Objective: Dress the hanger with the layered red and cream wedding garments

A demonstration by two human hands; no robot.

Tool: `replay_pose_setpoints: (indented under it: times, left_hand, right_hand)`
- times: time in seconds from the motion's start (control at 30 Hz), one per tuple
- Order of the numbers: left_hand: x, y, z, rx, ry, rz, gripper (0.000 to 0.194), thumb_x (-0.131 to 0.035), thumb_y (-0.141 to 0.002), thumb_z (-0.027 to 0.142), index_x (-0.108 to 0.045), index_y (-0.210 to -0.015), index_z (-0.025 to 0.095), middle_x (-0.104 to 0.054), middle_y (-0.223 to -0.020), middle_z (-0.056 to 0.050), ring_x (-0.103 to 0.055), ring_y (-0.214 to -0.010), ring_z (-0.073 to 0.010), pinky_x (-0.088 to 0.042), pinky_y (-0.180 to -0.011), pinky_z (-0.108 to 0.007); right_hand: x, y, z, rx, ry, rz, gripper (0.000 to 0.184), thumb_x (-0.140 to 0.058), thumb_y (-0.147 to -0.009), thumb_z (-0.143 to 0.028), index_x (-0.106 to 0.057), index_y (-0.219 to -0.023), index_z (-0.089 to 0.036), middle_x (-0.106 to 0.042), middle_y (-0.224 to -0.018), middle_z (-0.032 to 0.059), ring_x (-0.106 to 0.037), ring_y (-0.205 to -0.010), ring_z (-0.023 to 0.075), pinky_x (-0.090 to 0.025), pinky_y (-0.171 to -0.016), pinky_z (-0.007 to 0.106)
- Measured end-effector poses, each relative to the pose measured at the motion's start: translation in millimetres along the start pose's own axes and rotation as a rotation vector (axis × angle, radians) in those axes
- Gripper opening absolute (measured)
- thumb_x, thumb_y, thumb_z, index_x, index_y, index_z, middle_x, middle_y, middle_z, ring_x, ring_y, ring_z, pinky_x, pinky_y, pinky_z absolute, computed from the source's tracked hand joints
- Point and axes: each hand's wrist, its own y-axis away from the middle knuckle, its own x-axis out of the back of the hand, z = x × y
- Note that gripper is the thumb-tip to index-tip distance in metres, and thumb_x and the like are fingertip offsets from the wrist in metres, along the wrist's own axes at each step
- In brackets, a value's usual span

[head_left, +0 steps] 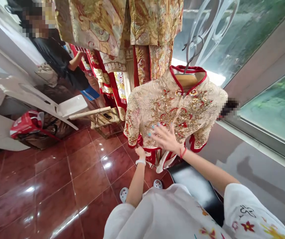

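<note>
In front of me a cream jacket point(154, 103) with gold and red embroidery and red trim hangs on a wooden hanger point(186, 80). The hanger's metal hook loops over white scrolled metalwork by the window. My left hand point(140, 152) is closed on the jacket's lower edge, near the red-trimmed cuff on the left; its fingertips are partly hidden. My right hand point(166, 138) lies on the lower front of the jacket with fingers spread, and blue nail polish shows on them.
More embroidered garments point(95, 23) hang behind. At the left are a white chair point(73, 105), a bamboo stool point(105, 121) and a red bag point(27, 124). A black seat point(197, 189) stands close at my right. A person point(58, 56) in dark clothes handles red garments further back.
</note>
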Motion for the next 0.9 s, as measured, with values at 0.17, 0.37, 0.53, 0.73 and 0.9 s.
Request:
replay_pose_setpoints:
  times: [0.17,0.37,0.53,0.73,0.9]
  left_hand:
    - [-24.6,37.7,21.6,0.007,0.006,0.191,0.047,-0.033,-0.098,0.016,-0.048,-0.142,0.009,-0.047,-0.144,-0.031,-0.046,-0.138,-0.0406,-0.038,-0.110,-0.065]
    - [-20.6,45.3,58.1,-0.485,-0.194,0.015,0.053,-0.050,-0.088,0.015,-0.058,-0.140,0.023,-0.045,-0.153,-0.017,-0.042,-0.143,-0.0355,-0.032,-0.119,-0.056]
    - [22.6,17.6,53.1,-0.538,-0.352,0.089,0.054,-0.046,-0.093,0.021,-0.054,-0.147,0.022,-0.039,-0.161,-0.015,-0.031,-0.152,-0.0335,-0.017,-0.126,-0.054]
    - [38.3,14.1,82.2,-0.632,-0.530,-0.005,0.067,-0.052,-0.087,0.016,-0.043,-0.154,0.017,-0.029,-0.166,-0.018,-0.021,-0.156,-0.0358,-0.011,-0.124,-0.064]
    - [57.4,35.4,193.8,-1.004,-0.378,0.081,0.056,-0.047,-0.092,0.017,-0.050,-0.147,0.022,-0.045,-0.156,-0.015,-0.032,-0.151,-0.0328,-0.019,-0.126,-0.054]
  right_hand:
    - [-49.3,81.1,60.6,-0.275,-0.073,-0.273,0.056,-0.054,-0.089,-0.012,-0.060,-0.140,-0.034,-0.049,-0.156,0.0029,-0.039,-0.148,0.0277,-0.018,-0.126,0.053]
    - [-62.2,81.7,64.0,-0.360,0.041,-0.142,0.058,-0.048,-0.093,-0.016,-0.051,-0.149,-0.028,-0.035,-0.164,0.0063,-0.024,-0.155,0.0287,-0.006,-0.127,0.056]
    - [-64.6,157.6,52.8,-0.767,0.143,0.116,0.058,-0.045,-0.094,-0.023,-0.048,-0.151,-0.023,-0.033,-0.165,0.0129,-0.020,-0.155,0.0349,-0.006,-0.124,0.065]
    - [-46.3,176.4,62.8,-0.747,-0.032,0.220,0.055,-0.044,-0.089,-0.018,-0.055,-0.143,-0.024,-0.043,-0.158,0.0107,-0.028,-0.152,0.0310,-0.017,-0.125,0.058]
    - [-8.4,194.4,94.5,-1.250,-0.416,0.969,0.056,-0.057,-0.085,-0.033,-0.051,-0.139,-0.020,-0.048,-0.149,0.0144,-0.035,-0.146,0.0274,-0.026,-0.124,0.048]
